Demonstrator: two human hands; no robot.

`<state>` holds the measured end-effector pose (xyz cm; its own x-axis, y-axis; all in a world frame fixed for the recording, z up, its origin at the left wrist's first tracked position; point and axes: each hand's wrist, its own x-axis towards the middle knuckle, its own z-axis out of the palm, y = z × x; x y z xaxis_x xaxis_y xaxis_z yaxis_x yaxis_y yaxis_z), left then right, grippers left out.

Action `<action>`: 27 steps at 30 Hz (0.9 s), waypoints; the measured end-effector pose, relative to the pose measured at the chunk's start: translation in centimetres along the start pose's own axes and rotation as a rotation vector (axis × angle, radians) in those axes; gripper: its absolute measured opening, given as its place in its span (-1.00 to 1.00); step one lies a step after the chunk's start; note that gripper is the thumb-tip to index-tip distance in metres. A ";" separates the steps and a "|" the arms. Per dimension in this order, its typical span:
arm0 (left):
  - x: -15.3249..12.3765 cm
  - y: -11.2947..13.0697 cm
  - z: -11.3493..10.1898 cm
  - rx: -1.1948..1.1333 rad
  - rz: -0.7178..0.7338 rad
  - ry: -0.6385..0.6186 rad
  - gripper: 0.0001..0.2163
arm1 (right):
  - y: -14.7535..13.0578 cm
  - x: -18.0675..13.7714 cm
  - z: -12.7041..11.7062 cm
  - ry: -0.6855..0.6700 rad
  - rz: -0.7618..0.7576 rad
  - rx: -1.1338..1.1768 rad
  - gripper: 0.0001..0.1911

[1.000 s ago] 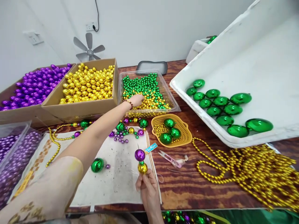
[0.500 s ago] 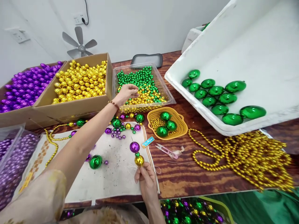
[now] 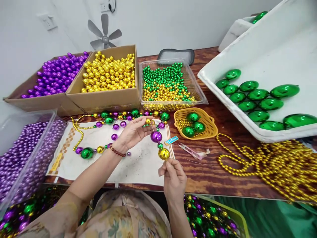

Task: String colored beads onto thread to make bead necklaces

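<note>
Bead-stringing station on a wooden table point(image 3: 223, 178), read left to right.

At the left edge stands a clear bin point(image 3: 53, 124) of pale purple beads. Along the far edge sit a cardboard box of purple beads point(image 3: 42, 102), a cardboard box of gold beads point(image 3: 109, 99) and a clear tray point(image 3: 170, 106) of small green and gold beads.

A white cloth point(image 3: 138, 165) lies at the near edge. A finished strand point(image 3: 86, 152) of mixed beads curves across it.

Over the cloth, the left hand point(image 3: 133, 132) is closed in a pinch on a small gold bead point(image 3: 148, 121) at the tip of a needle point(image 3: 152, 127). Below it on the same line sit a purple bead point(image 3: 156, 136), a small green bead point(image 3: 160, 145) and a larger gold bead point(image 3: 164, 153).

The right hand point(image 3: 173, 177) pinches the line just under the larger gold bead, thumb and forefinger shut. The long axis of the threaded set runs from near right to far left, and the needle tip points up and left toward the boxes.

A small blue tag point(image 3: 171, 140) lies at the cloth's right edge — its writing is too small to read.

Further right are:
- a yellow basket point(image 3: 210, 130) holding green balls;
- snips point(image 3: 192, 151);
- heaped gold bead chains point(image 3: 272, 165);
- a tilted white foam tray point(image 3: 272, 53) of large green balls point(image 3: 257, 99) at the right edge.
</note>
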<state>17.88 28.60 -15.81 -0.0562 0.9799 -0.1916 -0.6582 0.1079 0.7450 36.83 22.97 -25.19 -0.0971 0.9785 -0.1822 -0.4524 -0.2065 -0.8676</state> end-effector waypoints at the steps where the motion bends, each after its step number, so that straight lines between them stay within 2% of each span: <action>1: -0.3 0.1 -0.2 -0.017 0.003 -0.002 -0.83 | -0.1 -0.2 0.1 0.000 0.000 -0.005 -0.74; 6: -1.1 0.2 -0.9 -0.068 0.048 -0.025 -0.85 | -0.5 -0.7 0.6 -0.002 -0.005 -0.023 -0.74; 18: -1.3 0.0 -1.7 0.002 0.063 0.001 -0.79 | -0.2 -0.9 0.7 0.010 0.034 -0.031 -0.74; 23: -0.7 0.0 -2.5 0.115 0.091 0.018 -0.76 | 0.3 -1.2 0.7 -0.013 0.101 -0.011 -0.72; 27: -0.4 -0.5 -2.9 0.257 0.138 0.065 -0.71 | 1.0 -1.3 1.2 -0.052 0.224 0.063 -0.69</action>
<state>16.05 27.65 -18.01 -0.1854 0.9763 -0.1119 -0.4297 0.0218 0.9027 35.46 21.53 -25.24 -0.2457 0.9071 -0.3417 -0.4688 -0.4198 -0.7772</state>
